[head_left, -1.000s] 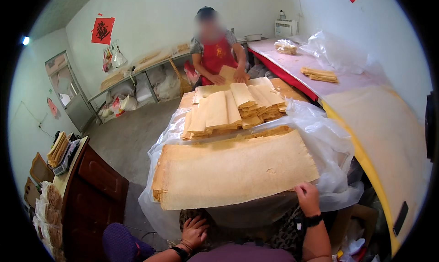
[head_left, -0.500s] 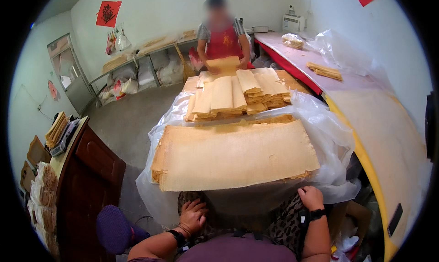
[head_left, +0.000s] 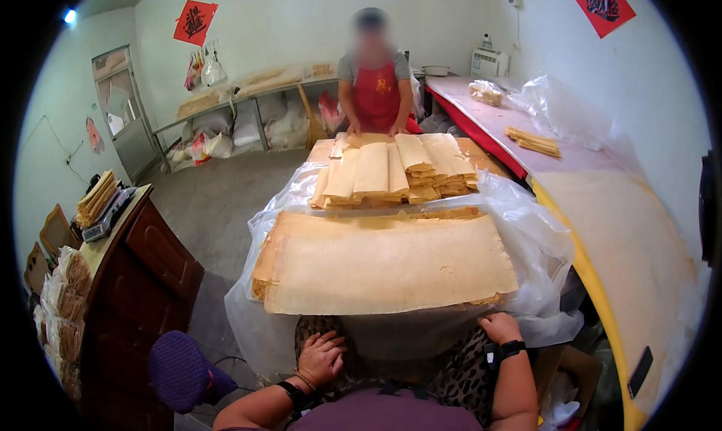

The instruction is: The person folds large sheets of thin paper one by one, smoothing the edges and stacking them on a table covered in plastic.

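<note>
Both my hands are down at my lap, below a stack of wide, thin, pale-yellow sheets that look like dried tofu skin. My left hand lies flat on my thigh in leopard-print trousers, its fingers stretched out and holding nothing. My right hand rests by the other knee, fingers curled, touching the edge of a clear plastic sheet under the stack. What it may grip is hidden. Farther back lie folded bundles of similar sheets.
Across the table a co-worker in a red apron has both hands on a sheet. A long side table at the right carries a phone and a small bundle. At left are a wooden cabinet and a purple padded seat.
The co-worker has lowered the sheet held up before onto the far pile and stands more upright. The view has tilted up slightly. My hands stay where they were.
</note>
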`<state>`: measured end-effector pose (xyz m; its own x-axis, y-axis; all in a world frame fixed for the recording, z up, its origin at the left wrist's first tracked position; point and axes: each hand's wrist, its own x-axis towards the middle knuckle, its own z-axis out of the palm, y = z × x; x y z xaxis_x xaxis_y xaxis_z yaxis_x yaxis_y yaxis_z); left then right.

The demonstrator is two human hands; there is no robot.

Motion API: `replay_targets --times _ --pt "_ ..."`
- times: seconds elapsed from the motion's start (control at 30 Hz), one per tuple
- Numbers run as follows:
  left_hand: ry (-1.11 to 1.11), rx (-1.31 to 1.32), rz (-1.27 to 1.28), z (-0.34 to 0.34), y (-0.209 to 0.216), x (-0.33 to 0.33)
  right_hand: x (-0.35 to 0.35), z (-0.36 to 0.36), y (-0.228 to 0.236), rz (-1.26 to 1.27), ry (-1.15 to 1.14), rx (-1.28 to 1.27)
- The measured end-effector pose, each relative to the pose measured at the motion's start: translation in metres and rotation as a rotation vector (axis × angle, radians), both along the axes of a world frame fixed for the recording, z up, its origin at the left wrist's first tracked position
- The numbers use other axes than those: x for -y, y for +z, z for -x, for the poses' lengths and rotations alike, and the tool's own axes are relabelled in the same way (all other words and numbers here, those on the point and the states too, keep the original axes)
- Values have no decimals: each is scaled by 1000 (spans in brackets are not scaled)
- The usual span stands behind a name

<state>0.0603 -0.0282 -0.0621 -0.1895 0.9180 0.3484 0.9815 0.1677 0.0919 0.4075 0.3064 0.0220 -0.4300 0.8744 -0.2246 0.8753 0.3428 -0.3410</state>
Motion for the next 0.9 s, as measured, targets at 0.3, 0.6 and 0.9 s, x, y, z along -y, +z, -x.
replay_targets --times 0.3,0.6,0.9 --pt "-21 42 -7 -5 13 3 1 -17 -8 -56 -53 -114" --pt "-26 -7 37 -38 92 6 1 -32 -13 -96 -40 -118" --pt "-12 66 268 -26 123 -1 -2 -19 -6 -244 20 -122"
